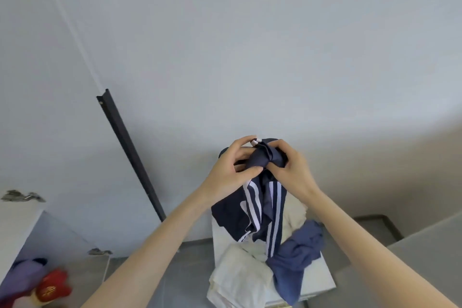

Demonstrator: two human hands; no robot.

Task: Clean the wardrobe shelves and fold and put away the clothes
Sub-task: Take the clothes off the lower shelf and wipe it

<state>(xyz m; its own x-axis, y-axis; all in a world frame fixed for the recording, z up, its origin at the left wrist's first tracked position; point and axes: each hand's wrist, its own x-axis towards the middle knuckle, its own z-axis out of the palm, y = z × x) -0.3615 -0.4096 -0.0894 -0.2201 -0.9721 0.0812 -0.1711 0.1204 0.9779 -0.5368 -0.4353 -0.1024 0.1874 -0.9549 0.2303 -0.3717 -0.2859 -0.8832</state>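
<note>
Both hands raised, close together in front of a pale wall.

- Left hand [231, 170]: fingers and thumb curled, pinching the bunched top of the navy striped garment [260, 210].
- Right hand [291, 172]: fingers curled round the same bunch.
- Garment hangs from both hands; its lower end reaches the pile below.
- White stand [327, 280] underneath carries 2 more pieces: cream cloth [240, 275] and blue garment [295, 257]. Box or flat top, cannot tell.
- White shelf unit [17, 217], lower left: open compartment holds purple cloth [22, 275] and a red item [53, 285].
- Black bar [130, 155] slants against the wall.
</note>
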